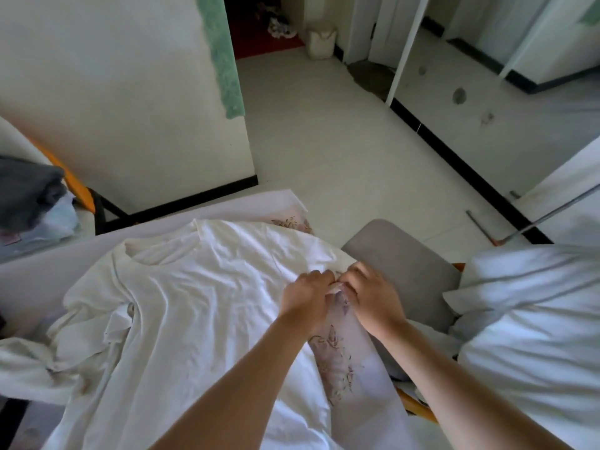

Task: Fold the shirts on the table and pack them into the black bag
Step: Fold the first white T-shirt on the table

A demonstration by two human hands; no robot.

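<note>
A white shirt point(194, 303) lies spread and wrinkled over the cloth-covered table point(350, 368), its neck opening toward the far left. My left hand point(306, 295) and my right hand point(373, 293) meet at the shirt's right edge, and both pinch a fold of its fabric between fingers and thumb. A second white garment point(29, 362) lies bunched at the table's left edge. No black bag shows in view.
A grey padded chair seat point(406, 271) stands just right of the table. White bedding point(535, 336) is piled at the right. Dark folded clothes point(26, 193) sit on a surface at the left. Open tiled floor point(341, 141) lies beyond the table.
</note>
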